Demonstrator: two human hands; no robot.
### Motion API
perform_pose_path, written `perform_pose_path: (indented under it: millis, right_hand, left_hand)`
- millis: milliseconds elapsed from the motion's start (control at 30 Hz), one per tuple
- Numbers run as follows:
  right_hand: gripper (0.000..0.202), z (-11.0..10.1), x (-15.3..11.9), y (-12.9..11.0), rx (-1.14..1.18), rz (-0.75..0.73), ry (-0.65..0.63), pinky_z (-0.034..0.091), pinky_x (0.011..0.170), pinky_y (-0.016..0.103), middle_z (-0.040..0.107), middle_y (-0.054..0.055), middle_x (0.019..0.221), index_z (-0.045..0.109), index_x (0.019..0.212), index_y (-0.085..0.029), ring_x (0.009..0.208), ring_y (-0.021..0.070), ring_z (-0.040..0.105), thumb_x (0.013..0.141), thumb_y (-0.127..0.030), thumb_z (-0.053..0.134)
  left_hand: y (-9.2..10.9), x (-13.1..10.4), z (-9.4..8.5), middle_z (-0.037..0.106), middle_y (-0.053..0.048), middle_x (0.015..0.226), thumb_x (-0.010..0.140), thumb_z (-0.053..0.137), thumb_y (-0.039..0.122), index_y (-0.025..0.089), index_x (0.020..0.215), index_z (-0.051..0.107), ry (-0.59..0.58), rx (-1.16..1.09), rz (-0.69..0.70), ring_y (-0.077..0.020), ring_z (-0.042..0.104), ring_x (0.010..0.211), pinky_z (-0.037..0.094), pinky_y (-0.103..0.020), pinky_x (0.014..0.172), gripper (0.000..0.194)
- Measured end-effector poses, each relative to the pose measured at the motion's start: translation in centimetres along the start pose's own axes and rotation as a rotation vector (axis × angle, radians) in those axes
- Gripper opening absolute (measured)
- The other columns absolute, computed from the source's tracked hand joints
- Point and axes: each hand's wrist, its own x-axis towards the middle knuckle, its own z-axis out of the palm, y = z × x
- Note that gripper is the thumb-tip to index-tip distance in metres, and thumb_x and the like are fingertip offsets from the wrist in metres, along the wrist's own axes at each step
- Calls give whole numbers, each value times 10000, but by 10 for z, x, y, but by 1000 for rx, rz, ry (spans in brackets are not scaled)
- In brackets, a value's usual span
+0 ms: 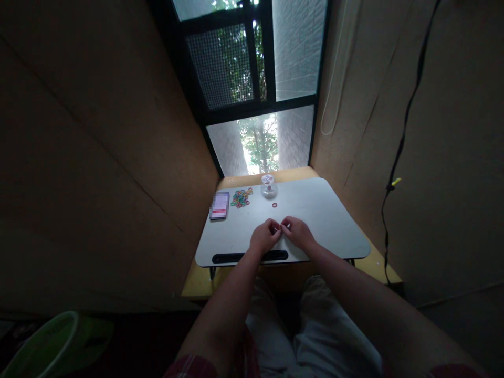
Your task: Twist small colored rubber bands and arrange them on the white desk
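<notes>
My left hand (265,235) and my right hand (298,232) meet over the white lap table (331,226), fingertips pinched close together. Between them shows a bit of a small orange band (280,227), which looks like a rubber band; the fingers cover most of it. Just beyond my hands lies a single reddish band (274,205). A loose pile of colourful rubber bands (241,198) rests farther off to the left. At the table's far side stands a clear, round-bottomed container (269,189) with a narrow waist; I cannot make out anything inside.
A phone (219,205) lies at the table's left edge. Along the near edge runs a black slot (228,258), partly under my left forearm. The lap table stands on a yellow ledge (192,281) between two walls, facing a window. A green bin (59,346) is at lower left.
</notes>
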Motion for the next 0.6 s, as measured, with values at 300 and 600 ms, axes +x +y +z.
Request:
perform_pose_path:
  millis: [300, 600]
  right_hand:
    - [81, 1, -1, 0, -10, 19, 22, 339, 589, 227, 625, -3, 698, 603, 755, -202, 612, 119, 517, 790, -245, 543]
    - [145, 2, -1, 1, 7, 40, 37, 320, 556, 222, 599, -12, 642, 571, 703, -201, 571, 113, 497, 796, -309, 548]
  left_hand:
    - [2, -1, -1, 710, -6, 869, 837, 546, 329, 254, 1029, 642, 11, -54, 11, -138, 627, 753, 441, -235, 671, 227]
    - [-1, 0, -2, 711, 2, 865, 831, 537, 275, 268, 1079, 658, 5, -86, 48, -130, 617, 732, 462, -236, 691, 276]
